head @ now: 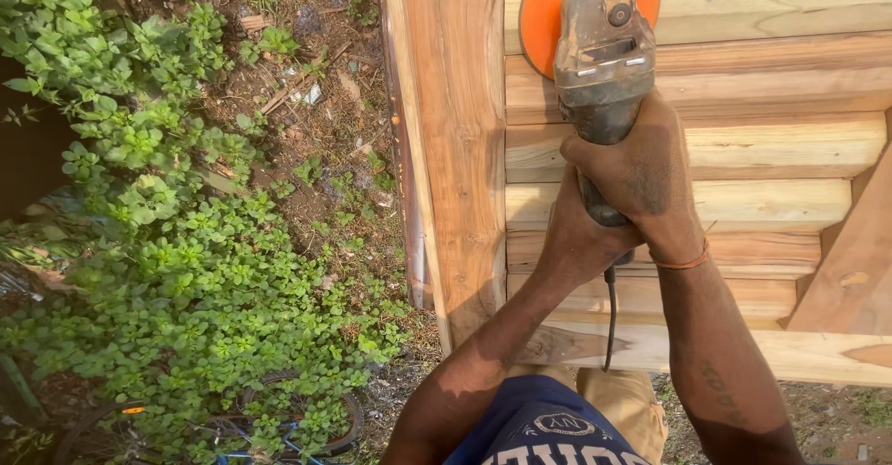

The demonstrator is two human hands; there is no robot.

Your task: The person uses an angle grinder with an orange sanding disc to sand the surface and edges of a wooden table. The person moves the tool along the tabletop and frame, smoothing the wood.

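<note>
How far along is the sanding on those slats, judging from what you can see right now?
Hard to call any part finished: the wooden slats show mixed pale and reddish bands. In hand: both hands, right hand and left hand, grip the angle grinder, its orange sanding disc against the upper slats. Left: the reddish slats and the upright post look uneven in tone, so they probably need passes.

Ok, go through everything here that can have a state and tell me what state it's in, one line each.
Angle grinder: gripped in both hands, disc end pointing away from the person.
Orange sanding disc: against the wooden slats; spinning or not, cannot tell.
Right hand: fingers closed around the grinder body.
Left hand: closed on the grinder's rear handle.
Power cord: hanging slack from the handle.
Wooden slats: stacked horizontally, bare wood.
Bicycle: lying among plants.
</note>
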